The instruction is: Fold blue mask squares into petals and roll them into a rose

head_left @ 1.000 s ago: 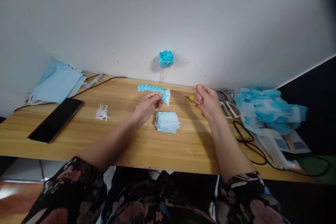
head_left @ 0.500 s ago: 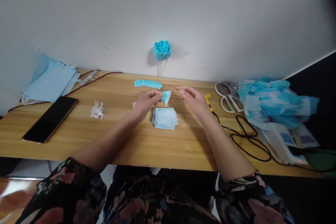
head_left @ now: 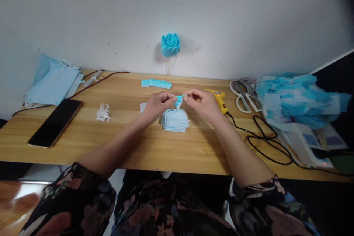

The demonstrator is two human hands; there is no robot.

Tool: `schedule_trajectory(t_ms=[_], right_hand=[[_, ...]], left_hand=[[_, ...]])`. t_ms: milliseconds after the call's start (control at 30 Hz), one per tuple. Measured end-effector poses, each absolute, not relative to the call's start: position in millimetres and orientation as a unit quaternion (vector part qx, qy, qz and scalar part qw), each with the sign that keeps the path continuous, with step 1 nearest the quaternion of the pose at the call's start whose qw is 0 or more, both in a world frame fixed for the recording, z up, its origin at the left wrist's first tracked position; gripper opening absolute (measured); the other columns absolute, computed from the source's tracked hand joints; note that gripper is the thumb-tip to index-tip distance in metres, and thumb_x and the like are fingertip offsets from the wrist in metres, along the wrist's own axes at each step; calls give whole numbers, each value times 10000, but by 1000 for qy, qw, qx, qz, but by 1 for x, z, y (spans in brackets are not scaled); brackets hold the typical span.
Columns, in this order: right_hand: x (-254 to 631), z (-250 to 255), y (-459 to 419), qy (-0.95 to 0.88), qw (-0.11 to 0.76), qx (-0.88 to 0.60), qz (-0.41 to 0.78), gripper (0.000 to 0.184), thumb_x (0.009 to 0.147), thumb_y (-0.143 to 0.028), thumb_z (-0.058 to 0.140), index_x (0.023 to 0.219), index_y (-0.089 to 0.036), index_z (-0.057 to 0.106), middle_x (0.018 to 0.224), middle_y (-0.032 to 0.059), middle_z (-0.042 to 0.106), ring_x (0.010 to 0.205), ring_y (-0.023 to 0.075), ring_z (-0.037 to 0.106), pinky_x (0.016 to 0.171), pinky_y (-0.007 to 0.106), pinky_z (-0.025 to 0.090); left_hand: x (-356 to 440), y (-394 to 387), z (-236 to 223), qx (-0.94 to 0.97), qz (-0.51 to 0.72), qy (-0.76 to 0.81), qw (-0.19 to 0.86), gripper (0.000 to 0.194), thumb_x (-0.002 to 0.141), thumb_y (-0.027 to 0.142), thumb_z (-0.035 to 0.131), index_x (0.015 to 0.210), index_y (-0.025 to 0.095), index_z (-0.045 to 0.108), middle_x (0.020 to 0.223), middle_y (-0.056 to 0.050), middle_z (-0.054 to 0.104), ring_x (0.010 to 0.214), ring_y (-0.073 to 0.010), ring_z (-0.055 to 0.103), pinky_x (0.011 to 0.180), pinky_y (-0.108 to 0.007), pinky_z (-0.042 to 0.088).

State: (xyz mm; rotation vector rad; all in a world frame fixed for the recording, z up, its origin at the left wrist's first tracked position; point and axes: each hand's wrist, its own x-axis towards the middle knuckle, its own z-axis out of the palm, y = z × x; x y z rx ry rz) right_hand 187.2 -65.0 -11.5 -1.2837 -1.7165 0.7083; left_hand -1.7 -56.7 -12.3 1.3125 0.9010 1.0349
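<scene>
Between my two hands is a small folded piece of blue and white mask fabric [head_left: 179, 100]. My left hand [head_left: 158, 106] pinches its left side with thumb and finger. On the opposite side, my right hand [head_left: 203, 104] has its fingertips closed on the edge. Just below lies a stack of pale blue fabric squares [head_left: 175, 121]. Farther back, a row of overlapping folded blue pieces [head_left: 156, 83] rests on the table. A blue fabric flower [head_left: 170, 45] on a thin stick stands against the wall.
To the right are a yellow glue gun [head_left: 220, 99], scissors [head_left: 247, 97], a black cord [head_left: 267, 138], a heap of blue scraps [head_left: 301, 99] and a white power strip [head_left: 305, 143]. Leftward lie a phone [head_left: 56, 122], face masks [head_left: 54, 81] and white strips [head_left: 103, 112].
My right hand has come in to the left and closed on the fabric piece, which was held by my left hand alone. The view has shifted slightly.
</scene>
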Motion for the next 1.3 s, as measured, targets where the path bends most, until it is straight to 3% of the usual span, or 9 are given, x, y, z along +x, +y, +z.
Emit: schedule_trajectory(t_ms=[300, 533, 733, 1033, 1300], right_hand=[[186, -8, -67, -678, 457, -512, 264, 142, 818, -314, 643, 757, -196, 695, 627, -30, 517, 601, 111, 436, 584, 262, 341], [182, -9, -70, -705, 442, -509, 221, 96, 824, -265, 640, 793, -218, 718, 667, -12, 572, 657, 139, 493, 642, 284, 385], [179, -9, -72, -711, 441, -513, 192, 118, 814, -268, 666, 902, -232, 736, 727, -3, 601, 701, 153, 524, 691, 297, 424], [185, -3, -70, -632, 474, -509, 341, 244, 845, -416, 629, 928, -218, 746, 789, 10, 654, 712, 139, 538, 671, 275, 439], [186, -10, -67, -648, 464, -510, 324, 227, 807, -382, 678, 938, -210, 747, 717, -10, 599, 675, 131, 521, 664, 276, 437]], left_hand=[[-9, -51, -21, 587, 443, 354, 578, 361, 861, 488, 630, 784, 155, 745, 705, -45, 666, 634, -128, 557, 593, -245, 417], [-3, -55, -13, 549, 420, 367, 622, 261, 702, 389, 816, 744, 154, 712, 622, 3, 628, 568, -94, 512, 569, -227, 395], [0, -54, -15, 532, 425, 403, 611, 250, 688, 331, 827, 661, 144, 663, 573, 14, 610, 529, -78, 484, 536, -217, 366], [-1, -53, -14, 534, 437, 423, 587, 231, 716, 284, 793, 622, 152, 629, 552, 21, 587, 526, -85, 502, 520, -221, 338], [-2, -50, -18, 536, 438, 421, 586, 207, 730, 295, 768, 650, 160, 633, 551, 21, 586, 517, -88, 495, 519, -227, 334]])
